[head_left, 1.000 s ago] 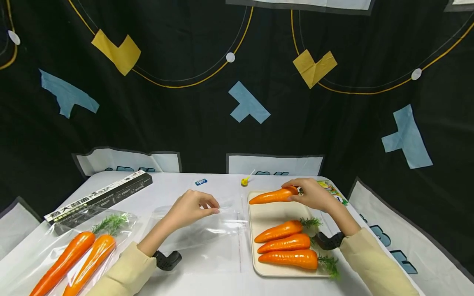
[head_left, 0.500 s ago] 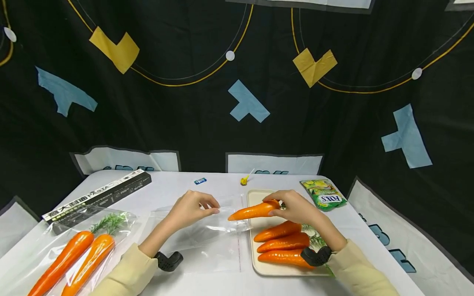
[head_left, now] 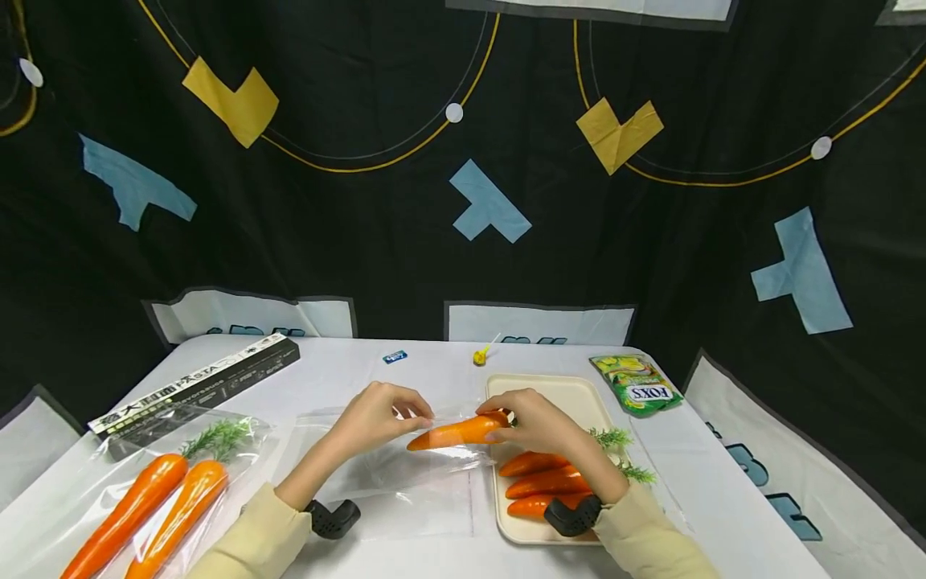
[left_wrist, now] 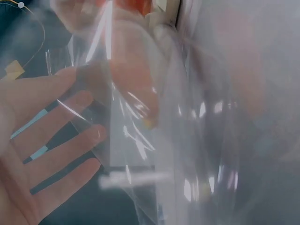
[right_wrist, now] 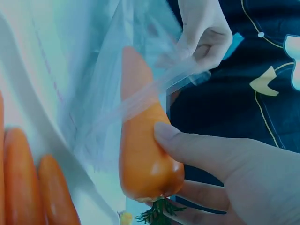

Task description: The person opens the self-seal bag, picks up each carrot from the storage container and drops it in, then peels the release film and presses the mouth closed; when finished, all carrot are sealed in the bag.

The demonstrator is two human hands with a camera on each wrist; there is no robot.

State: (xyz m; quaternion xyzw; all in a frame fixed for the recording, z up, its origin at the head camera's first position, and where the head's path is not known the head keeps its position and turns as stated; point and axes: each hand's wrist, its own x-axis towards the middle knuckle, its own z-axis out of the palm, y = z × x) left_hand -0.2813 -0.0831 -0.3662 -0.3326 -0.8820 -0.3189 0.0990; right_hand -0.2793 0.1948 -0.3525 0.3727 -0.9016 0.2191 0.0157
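Note:
My right hand (head_left: 535,422) grips an orange carrot (head_left: 459,433) near its leafy end. The tapered end points left, into the mouth of a clear plastic bag (head_left: 376,474). In the right wrist view, the bag's film crosses over the carrot (right_wrist: 145,159), whose thick end and green leaves stay outside. My left hand (head_left: 379,418) pinches the upper edge of the bag between thumb and fingers. The left wrist view has the carrot (left_wrist: 133,86) behind shiny film, with the left hand's fingers (left_wrist: 65,145) spread at the bag. Three more carrots (head_left: 546,484) lie on a cream tray (head_left: 571,388), partly hidden by the right arm.
At the left lies another clear bag (head_left: 242,482) with two carrots (head_left: 155,490) inside. Behind it is a long black box (head_left: 210,386). A green-yellow FOX'S packet (head_left: 640,386), a small blue wrapped piece (head_left: 395,356) and a yellow lollipop (head_left: 481,355) lie toward the back.
My right hand has carried the carrot from the tray's far side leftward and toward me, its tip now in the bag's mouth. The left hand stays at the bag edge. The FOX'S packet has come into full view.

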